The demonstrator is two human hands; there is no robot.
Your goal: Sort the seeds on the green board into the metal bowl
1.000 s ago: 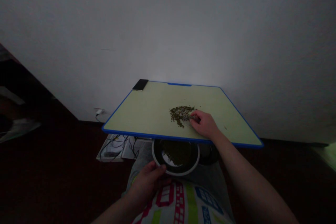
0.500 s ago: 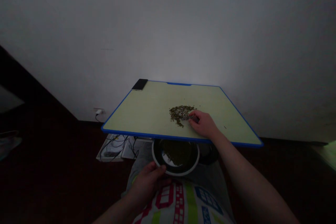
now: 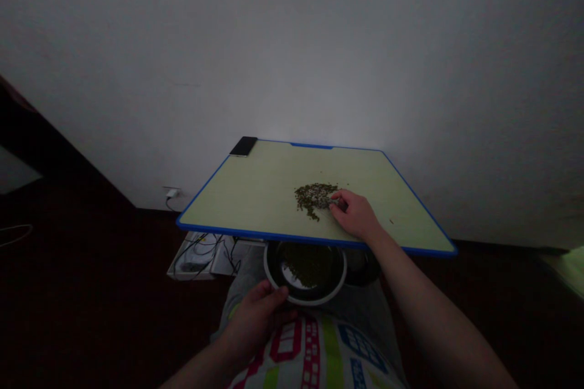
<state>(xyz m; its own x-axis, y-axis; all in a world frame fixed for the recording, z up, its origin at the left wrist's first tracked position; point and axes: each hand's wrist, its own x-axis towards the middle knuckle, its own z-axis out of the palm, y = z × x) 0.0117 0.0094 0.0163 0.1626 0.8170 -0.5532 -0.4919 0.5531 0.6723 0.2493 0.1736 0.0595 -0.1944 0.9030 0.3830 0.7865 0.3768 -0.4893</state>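
Observation:
A loose pile of small dark green grains, which look like mung beans, is spread on the pale table top. At the right edge of the pile my right hand rests low, its fingers curled in; whatever lies between the fingertips is too small and dim to make out. On my lap, under the table's near edge, sits a round dark bowl with a pale rim, holding more of the same grains. My left hand grips its near-left rim, thumb on top. The table hides the bowl's far side.
A dark phone or tablet lies on the table's far left corner. A tiny dark sliver sits right of my right hand. Below left, a white box carries tangled black cables. A wall stands behind the table.
My right hand has barely shifted at the edge of the pile, its fingers moving slightly. My left hand and the bowl stay where they were.

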